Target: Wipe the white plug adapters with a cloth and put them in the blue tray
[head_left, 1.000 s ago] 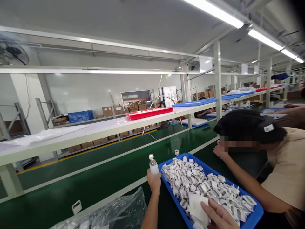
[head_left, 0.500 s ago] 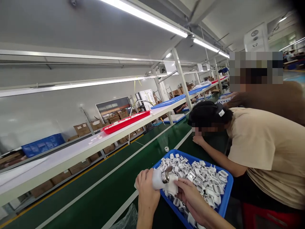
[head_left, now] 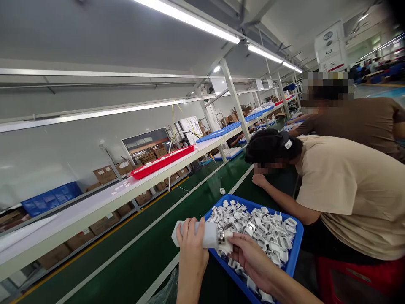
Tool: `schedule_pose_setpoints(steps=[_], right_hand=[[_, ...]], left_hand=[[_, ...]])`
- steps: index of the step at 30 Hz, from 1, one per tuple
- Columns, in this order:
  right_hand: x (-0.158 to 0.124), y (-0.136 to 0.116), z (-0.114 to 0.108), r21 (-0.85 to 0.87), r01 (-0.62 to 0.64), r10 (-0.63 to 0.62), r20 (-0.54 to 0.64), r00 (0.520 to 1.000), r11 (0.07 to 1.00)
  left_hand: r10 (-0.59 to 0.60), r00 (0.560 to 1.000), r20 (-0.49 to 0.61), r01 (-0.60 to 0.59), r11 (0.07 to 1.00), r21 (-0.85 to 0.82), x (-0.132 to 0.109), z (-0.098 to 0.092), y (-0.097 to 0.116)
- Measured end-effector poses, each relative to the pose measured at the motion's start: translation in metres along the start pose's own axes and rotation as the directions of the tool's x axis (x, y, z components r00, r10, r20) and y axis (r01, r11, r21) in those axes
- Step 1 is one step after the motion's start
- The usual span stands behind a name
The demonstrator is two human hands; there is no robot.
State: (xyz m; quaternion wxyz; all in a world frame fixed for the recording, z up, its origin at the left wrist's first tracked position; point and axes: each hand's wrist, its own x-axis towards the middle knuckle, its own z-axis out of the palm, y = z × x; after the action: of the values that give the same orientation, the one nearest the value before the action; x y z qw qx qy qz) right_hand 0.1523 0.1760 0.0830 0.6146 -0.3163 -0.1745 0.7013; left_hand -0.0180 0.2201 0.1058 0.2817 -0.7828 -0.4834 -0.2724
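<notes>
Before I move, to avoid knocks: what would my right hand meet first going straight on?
Likely the bottle: its metal neck seems to touch the white cloth in your right hand.

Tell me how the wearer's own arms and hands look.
The left grip and right grip are bare human hands, five-fingered, with no glove, ring or visible marking. The left forearm and right forearm are slim and uncovered as far as they show: no sleeve, watch, bracelet or cable.

Strip lights [head_left: 190, 22] cross the grey ceiling [head_left: 79, 38]. A white shelf [head_left: 88, 203] stands over the green bench [head_left: 142, 253]; beyond the bench's far edge, a white wall [head_left: 63, 147] holds a window [head_left: 147, 142].
</notes>
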Motion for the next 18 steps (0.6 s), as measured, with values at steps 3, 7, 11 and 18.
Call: schedule_pose_setpoints(steps=[3, 7, 11, 18], right_hand=[[-0.0021, -0.0027, -0.0001, 0.005, -0.009, 0.010, -0.014, 1.000, 1.000], [-0.0035, -0.0053, -0.0001, 0.011, -0.023, 0.023, -0.026, 0.999, 1.000], [-0.0028, -0.0058, -0.0016, 0.018, -0.022, 0.023, -0.034, 0.999, 1.000], [-0.0039, -0.0090, -0.0041, 0.002, -0.038, 0.038, -0.025, 0.999, 0.999]], left_hand=[[0.024, 1.000, -0.011, -0.024, 1.000, 0.020, 0.0014, -0.0008, 0.0007], [0.042, 0.999, -0.014, -0.041, 0.998, 0.037, 0.0029, -0.0012, 0.0016], [0.058, 0.998, -0.004, -0.057, 0.997, 0.049, 0.0040, -0.0017, 0.0017], [0.068, 0.998, 0.017, -0.069, 0.995, 0.066, 0.0047, -0.0016, 0.0034]])
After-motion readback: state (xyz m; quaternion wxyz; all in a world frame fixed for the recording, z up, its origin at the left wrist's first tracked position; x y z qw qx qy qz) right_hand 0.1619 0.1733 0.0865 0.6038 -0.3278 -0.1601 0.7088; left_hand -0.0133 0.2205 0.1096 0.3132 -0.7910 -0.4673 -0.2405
